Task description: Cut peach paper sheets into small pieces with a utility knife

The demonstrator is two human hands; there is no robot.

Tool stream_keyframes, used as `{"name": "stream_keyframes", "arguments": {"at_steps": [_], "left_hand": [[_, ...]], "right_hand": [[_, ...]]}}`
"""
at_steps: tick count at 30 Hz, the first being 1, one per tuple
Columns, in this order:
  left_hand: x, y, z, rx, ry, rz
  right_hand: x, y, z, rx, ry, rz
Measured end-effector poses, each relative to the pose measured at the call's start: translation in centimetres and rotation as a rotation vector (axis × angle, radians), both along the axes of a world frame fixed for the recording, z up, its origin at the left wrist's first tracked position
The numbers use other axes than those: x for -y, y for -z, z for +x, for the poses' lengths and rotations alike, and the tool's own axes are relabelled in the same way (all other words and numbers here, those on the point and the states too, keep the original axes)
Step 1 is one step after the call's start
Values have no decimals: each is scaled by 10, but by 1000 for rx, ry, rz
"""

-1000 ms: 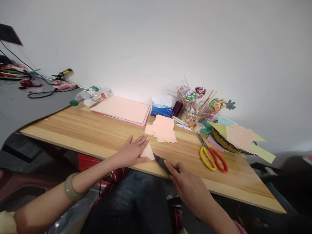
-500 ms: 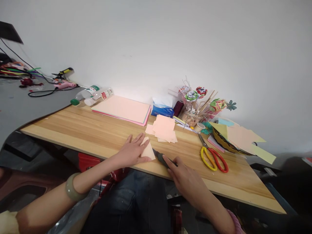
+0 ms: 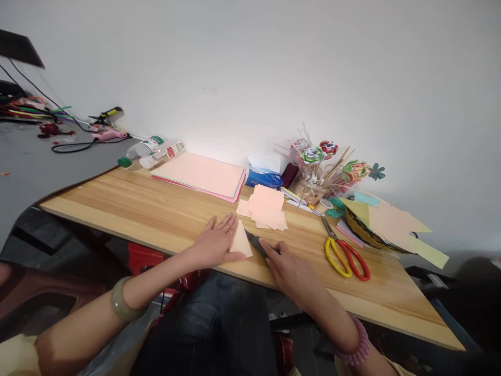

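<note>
A long, light wood-grained table (image 3: 176,219) spans the middle of the frame. At its near edge, centre frame, the left hand (image 3: 215,243) lies flat, thumb and fingers spread, over a pale pink triangular paper piece (image 3: 240,244), likely to stop it sliding; the hand hides its left part. The right hand (image 3: 291,266) is closed around a dark-handled, slim tool (image 3: 256,242), index finger stretched along it, probably for control. The tip points at the paper's right edge; whether it touches, I cannot tell.

Around them, a stack of large pale pink sheets (image 3: 199,175) lies upper left of centre. Right of centre stands a bunch of folded-paper flowers (image 3: 313,155); scissors with red and yellow handles (image 3: 333,236) lie below, right of and apart from the right hand. A blue tissue pack (image 3: 263,179) sits by the wall. In front of it, the small pile of pink paper squares (image 3: 267,203), just beyond the triangular piece, seems the likeliest obstruction.
</note>
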State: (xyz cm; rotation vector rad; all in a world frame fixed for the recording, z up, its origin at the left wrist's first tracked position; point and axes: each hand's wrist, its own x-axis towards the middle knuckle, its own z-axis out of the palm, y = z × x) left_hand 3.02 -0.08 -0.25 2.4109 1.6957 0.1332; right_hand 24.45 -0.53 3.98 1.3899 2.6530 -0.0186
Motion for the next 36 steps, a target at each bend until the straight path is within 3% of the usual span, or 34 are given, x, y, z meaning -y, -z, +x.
{"name": "stream_keyframes", "arguments": {"at_steps": [20,24,26,31,36], "left_hand": [[0,6,-1,75,2,31],[-2,7,-5,129,-28,55],[-6,4,-7,164,-61,73],[-32,-8,-13,204,-117,48],[-60,-18,-20,245,-60,-135]], "right_hand": [[-21,-4,-14,-29,30,49],[-20,-6,21,-152,107,136],[-24,-3,54,-220,213,239],[-49,13,138,-122,434,433],[-63,26,166,-113,465,480]]}}
